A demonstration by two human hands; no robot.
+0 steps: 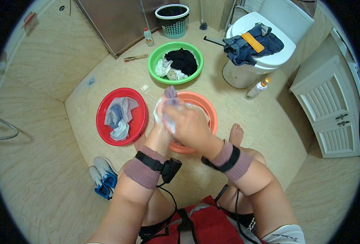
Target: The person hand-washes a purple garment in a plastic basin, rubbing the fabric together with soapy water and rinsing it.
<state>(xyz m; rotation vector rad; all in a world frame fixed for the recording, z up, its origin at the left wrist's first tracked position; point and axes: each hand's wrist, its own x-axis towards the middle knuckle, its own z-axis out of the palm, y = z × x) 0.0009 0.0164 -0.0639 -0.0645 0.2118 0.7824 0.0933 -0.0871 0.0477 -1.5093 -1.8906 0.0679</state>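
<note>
My left hand, wet with white suds, grips a small greyish-purple cloth. Over it, my right hand is closed on the same cloth, slightly blurred. Both hands are above an orange basin, which they partly hide along with the pale fabric inside. To the left, a red basin holds pale and blue-grey cloths. Beyond my hands, a green basin contains a black garment and white ones.
A toilet at the back right bears folded jeans and a yellow brush-like object. A pump bottle stands beside it. Sneakers lie at left; a waste basket, small bottle and cabinet flank the floor.
</note>
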